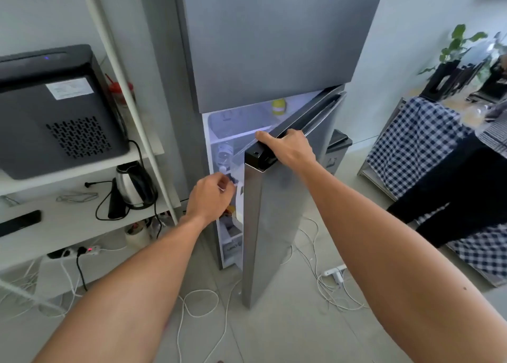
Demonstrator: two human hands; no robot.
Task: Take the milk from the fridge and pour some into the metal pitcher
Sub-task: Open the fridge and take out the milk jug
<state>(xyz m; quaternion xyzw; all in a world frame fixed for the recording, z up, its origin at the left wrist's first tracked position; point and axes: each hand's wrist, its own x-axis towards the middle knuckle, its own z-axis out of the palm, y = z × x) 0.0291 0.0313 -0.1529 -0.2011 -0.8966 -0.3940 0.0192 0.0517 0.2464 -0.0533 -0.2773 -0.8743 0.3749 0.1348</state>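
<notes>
Your right hand grips the top of the fridge door, keeping it ajar so your left hand, fingers curled, can reach the shelves beside that door; whether it pinches anything, I cannot tell.

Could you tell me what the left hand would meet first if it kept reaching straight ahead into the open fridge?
Probably the white container on the fridge door's inner shelf, right past the left hand's curled fingertips. Depth is unclear; it may already touch it.
</notes>
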